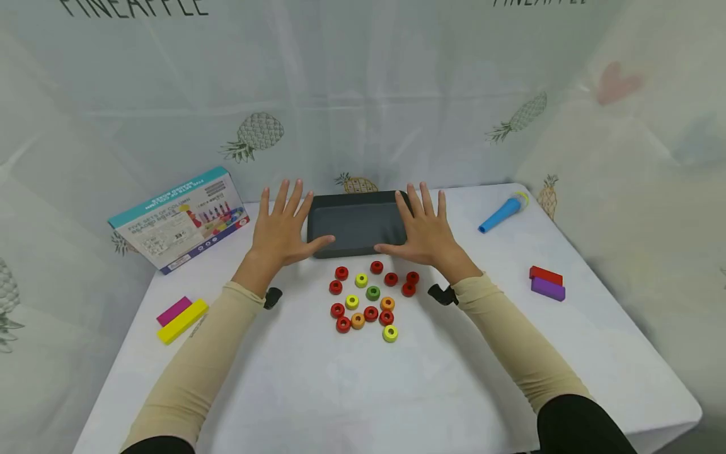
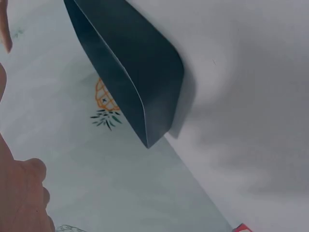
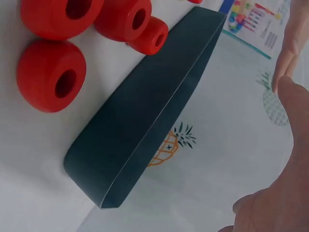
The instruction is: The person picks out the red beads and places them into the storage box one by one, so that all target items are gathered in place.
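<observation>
My left hand (image 1: pixel 280 233) is spread at the left side of a dark grey tray (image 1: pixel 357 227), its fingers straight and holding nothing. Likewise spread, my right hand (image 1: pixel 422 233) overlaps the tray's right edge in the head view, with nothing in its grasp. In front of the tray lie several small ring beads: red beads (image 1: pixel 371 314), yellow beads (image 1: pixel 390 333), orange beads (image 1: pixel 387 304) and one green bead (image 1: pixel 372 293). Red beads (image 3: pixel 52 76) and the tray's side wall (image 3: pixel 130 101) show large in the right wrist view.
A toy box (image 1: pixel 181 221) leans at the back left. Nearer on that side are a magenta block (image 1: pixel 173 311) and a yellow block (image 1: pixel 183 321). On the right lie a blue microphone-shaped toy (image 1: pixel 501 213), a red block (image 1: pixel 546 276) and a purple block (image 1: pixel 547 289). A patterned curtain (image 1: pixel 363 94) hangs behind.
</observation>
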A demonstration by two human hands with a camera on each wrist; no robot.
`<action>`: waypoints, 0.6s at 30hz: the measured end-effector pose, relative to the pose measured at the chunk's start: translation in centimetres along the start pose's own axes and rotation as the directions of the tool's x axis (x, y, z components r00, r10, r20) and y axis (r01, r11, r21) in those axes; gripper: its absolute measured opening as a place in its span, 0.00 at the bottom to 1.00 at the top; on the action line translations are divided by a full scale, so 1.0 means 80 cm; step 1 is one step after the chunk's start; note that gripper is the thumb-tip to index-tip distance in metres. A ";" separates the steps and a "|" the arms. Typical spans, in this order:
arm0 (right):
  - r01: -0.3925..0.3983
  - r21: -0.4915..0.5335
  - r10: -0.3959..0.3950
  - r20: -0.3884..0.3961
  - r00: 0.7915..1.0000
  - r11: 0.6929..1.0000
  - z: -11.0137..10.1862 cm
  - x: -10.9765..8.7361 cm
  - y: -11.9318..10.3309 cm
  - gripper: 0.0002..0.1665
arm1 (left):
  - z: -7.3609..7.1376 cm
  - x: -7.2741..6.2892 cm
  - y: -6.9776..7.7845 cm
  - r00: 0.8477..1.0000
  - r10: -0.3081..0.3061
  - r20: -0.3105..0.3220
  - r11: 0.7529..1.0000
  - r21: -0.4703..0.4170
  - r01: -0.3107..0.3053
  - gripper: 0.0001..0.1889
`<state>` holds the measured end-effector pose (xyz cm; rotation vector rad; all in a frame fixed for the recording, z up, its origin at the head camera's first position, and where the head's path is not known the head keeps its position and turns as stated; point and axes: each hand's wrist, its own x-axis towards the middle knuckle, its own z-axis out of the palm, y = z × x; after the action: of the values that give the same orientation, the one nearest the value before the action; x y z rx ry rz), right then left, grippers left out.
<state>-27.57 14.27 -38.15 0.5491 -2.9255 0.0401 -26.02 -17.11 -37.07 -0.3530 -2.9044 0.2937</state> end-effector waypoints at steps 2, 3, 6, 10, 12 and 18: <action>0.002 0.006 -0.002 0.006 1.000 1.000 -0.001 0.003 0.001 0.75 | -0.001 0.001 -0.003 1.000 -0.005 0.004 1.000 -0.013 0.005 0.60; 0.003 0.005 -0.003 0.007 1.000 1.000 -0.001 0.004 0.001 0.75 | -0.002 0.001 -0.005 1.000 -0.006 0.004 1.000 -0.020 0.006 0.60; 0.004 0.019 -0.004 -0.001 1.000 1.000 0.001 0.005 0.005 0.74 | -0.001 0.004 -0.007 1.000 -0.007 0.012 0.999 -0.049 0.007 0.58; 0.025 0.034 -0.025 -0.019 1.000 0.999 0.003 0.006 0.010 0.71 | 0.001 0.008 -0.013 1.000 -0.021 0.023 0.993 -0.118 0.024 0.54; 0.037 0.040 -0.036 -0.013 0.999 0.999 0.006 0.005 0.013 0.69 | 0.005 0.011 -0.016 0.999 -0.032 0.027 0.983 -0.182 0.036 0.53; 0.057 0.124 -0.056 -0.015 0.998 0.991 0.015 -0.005 0.026 0.64 | 0.029 0.015 -0.024 0.993 -0.072 0.096 0.870 -0.480 0.109 0.52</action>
<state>-28.11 16.32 -39.39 0.6475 -2.9093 0.2188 -28.06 -19.01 -38.70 -0.2795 -3.0238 -0.4618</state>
